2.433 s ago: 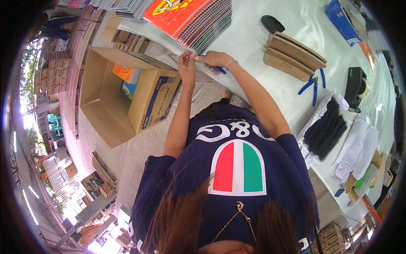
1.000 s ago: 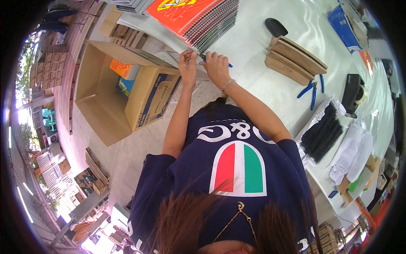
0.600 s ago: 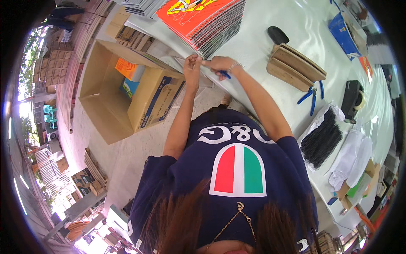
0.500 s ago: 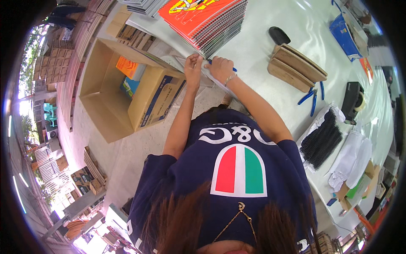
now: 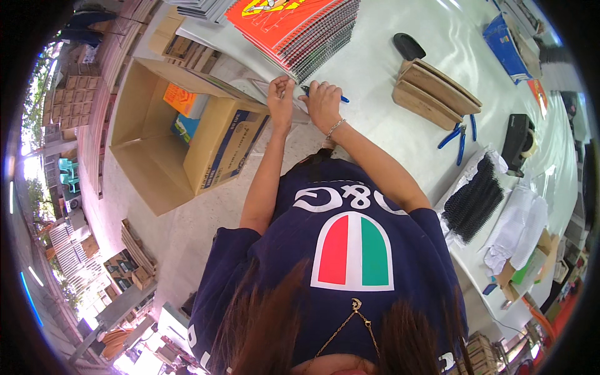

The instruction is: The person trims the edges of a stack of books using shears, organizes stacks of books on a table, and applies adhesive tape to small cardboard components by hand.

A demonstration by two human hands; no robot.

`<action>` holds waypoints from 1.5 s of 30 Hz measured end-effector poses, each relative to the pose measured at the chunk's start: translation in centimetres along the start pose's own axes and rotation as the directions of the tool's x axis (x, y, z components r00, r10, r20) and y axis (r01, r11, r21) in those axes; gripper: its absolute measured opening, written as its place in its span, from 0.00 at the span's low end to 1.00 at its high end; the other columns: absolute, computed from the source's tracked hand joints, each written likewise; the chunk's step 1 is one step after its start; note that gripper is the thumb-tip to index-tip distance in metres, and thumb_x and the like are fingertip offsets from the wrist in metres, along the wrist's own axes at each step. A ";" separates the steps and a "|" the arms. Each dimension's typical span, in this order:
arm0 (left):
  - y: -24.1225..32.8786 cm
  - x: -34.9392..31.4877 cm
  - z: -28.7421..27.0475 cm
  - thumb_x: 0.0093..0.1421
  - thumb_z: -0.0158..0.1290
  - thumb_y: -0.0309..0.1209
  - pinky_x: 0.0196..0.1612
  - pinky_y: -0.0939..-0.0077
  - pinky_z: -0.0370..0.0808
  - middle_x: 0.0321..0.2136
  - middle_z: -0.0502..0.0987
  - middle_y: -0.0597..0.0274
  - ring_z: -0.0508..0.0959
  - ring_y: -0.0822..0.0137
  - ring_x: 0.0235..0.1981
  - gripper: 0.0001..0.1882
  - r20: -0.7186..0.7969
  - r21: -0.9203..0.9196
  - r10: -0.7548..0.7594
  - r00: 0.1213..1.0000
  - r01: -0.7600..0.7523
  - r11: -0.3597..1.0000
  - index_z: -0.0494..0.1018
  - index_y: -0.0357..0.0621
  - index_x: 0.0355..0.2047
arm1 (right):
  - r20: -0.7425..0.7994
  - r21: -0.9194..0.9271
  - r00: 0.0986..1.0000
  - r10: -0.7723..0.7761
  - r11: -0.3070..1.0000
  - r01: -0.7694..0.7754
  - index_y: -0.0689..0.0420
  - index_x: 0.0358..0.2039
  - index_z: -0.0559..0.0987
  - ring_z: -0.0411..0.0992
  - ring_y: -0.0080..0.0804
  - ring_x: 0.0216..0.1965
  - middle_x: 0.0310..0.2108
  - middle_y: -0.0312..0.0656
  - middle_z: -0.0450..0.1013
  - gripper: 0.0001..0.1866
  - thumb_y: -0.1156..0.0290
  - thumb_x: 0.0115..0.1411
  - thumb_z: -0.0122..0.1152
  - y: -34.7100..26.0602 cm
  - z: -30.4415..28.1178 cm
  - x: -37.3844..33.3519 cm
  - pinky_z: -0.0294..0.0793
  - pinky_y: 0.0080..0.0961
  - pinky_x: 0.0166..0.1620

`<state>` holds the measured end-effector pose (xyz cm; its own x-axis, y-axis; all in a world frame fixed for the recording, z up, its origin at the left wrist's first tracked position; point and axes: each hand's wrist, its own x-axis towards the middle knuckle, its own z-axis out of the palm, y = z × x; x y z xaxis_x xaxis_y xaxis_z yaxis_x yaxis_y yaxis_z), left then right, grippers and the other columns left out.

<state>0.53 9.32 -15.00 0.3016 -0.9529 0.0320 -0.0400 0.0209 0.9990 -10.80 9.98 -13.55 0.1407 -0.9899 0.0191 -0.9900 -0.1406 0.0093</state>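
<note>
A tall stack of spiral-bound notebooks (image 5: 294, 31) with red covers stands at the table's near left edge, its black wire coils facing right. At the stack's near corner, my left hand (image 5: 280, 103) has its fingertips pinched on a notebook's edge. Just right of it, my right hand (image 5: 324, 107) is closed around blue-handled pliers (image 5: 344, 99), whose jaws point at the bottom end of the coils. My fingers cover most of the pliers, and whatever lies between the jaws is hidden.
Right of the stack lie a black oval object (image 5: 409, 46), a brown cardboard holder (image 5: 434, 94), another blue pair of pliers (image 5: 461, 140), a black tape dispenser (image 5: 518, 144) and a bundle of black coils (image 5: 473, 200). An open cardboard box (image 5: 147, 134) sits left, below table height.
Both hands stay at the stack's near corner, with the right hand shifted slightly and its fingers more bunched. The whole view has shifted a little.
</note>
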 end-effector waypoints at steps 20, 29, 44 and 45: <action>0.1 0.1 -0.3 0.64 0.57 0.27 0.47 0.78 0.72 0.37 0.77 0.60 0.76 0.73 0.40 0.12 -0.006 -0.061 0.021 1.000 -0.021 0.998 0.71 0.33 0.44 | -0.046 0.000 0.997 -0.055 0.998 0.055 0.51 0.32 0.71 0.74 0.33 0.25 0.24 0.38 0.72 0.23 0.42 0.61 0.54 -0.1 0.7 0.5 0.65 0.34 0.30; 0.7 0.0 0.1 0.64 0.56 0.28 0.45 0.78 0.72 0.37 0.77 0.61 0.75 0.73 0.39 0.12 0.010 -0.059 0.038 0.999 -0.037 0.998 0.71 0.34 0.45 | 0.717 0.656 0.344 -0.607 0.418 -0.629 0.58 0.27 0.74 0.76 0.36 0.19 0.18 0.39 0.69 0.37 0.29 0.56 0.54 6.4 -2.2 9.1 0.77 0.31 0.22; 3.8 3.2 -1.9 0.60 0.43 0.69 0.66 0.52 0.57 0.64 0.57 0.42 0.59 0.51 0.66 0.53 0.224 -0.258 -0.392 0.892 0.442 0.859 0.48 0.37 0.69 | 0.390 0.401 0.912 0.127 0.868 -0.292 0.59 0.46 0.73 0.75 0.57 0.44 0.39 0.55 0.76 0.34 0.37 0.62 0.49 12.2 -3.1 -4.8 0.71 0.51 0.48; 4.3 3.4 -1.8 0.60 0.43 0.69 0.66 0.49 0.57 0.64 0.56 0.42 0.58 0.50 0.66 0.53 0.246 -0.260 -0.417 0.875 0.474 0.841 0.48 0.37 0.69 | 0.391 0.396 0.910 0.139 0.867 -0.303 0.59 0.46 0.73 0.75 0.57 0.44 0.39 0.55 0.76 0.34 0.37 0.62 0.49 13.0 -3.2 -6.5 0.71 0.51 0.48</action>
<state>3.07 6.70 -10.53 0.0459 -0.9168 -0.3967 0.3570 -0.3558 0.8637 -24.59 14.62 -10.35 -0.0126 -0.9280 -0.3724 -0.9036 0.1701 -0.3932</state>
